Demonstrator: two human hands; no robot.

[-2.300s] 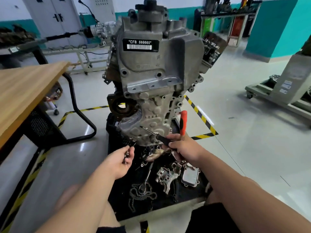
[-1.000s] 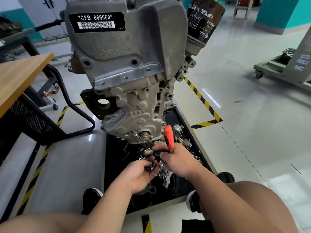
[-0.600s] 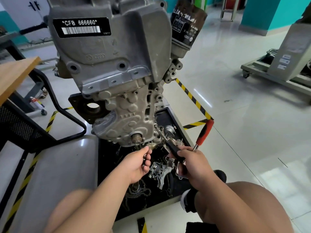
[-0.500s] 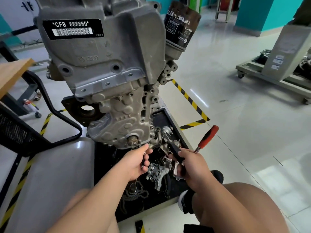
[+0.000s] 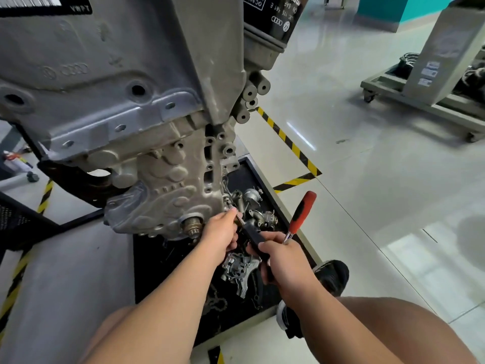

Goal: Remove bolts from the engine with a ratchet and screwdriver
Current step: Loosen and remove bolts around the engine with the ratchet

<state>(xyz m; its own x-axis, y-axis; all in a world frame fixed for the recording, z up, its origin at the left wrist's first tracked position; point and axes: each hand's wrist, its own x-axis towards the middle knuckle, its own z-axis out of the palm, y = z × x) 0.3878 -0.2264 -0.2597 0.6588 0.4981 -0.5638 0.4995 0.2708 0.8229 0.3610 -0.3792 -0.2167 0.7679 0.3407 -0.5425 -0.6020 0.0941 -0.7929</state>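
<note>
Head view: one engine [image 5: 136, 74] hangs on its stand, its front cover facing the person, who crouches low to reach the bottom corner. Both hands meet there.

The left hand [image 5: 219, 233] is up against the cover's lower right edge. Its fingers [image 5: 231, 214] are narrowed round the metal shaft of the one screwdriver [image 5: 252, 234], probably to steer the tip onto a bolt. The bolt itself is hidden behind the fingertips.

The right hand [image 5: 284, 261] has its fingers curled tight round the screwdriver's black handle. The same grip also traps the one ratchet [image 5: 301, 214], whose red handle sticks up and out to the right. My guess is that it is kept in hand so the tools can be swapped without putting anything down.

Just left of the left hand, one toothed shaft stub [image 5: 193, 227] pokes out of the cover.

One black tray [image 5: 242, 177] lies under the engine, likely to catch what comes off. It holds a tangle of loose metal parts [image 5: 236, 269], too jumbled to count. One black oil filter [image 5: 267, 27] juts from the engine's upper right.
</note>
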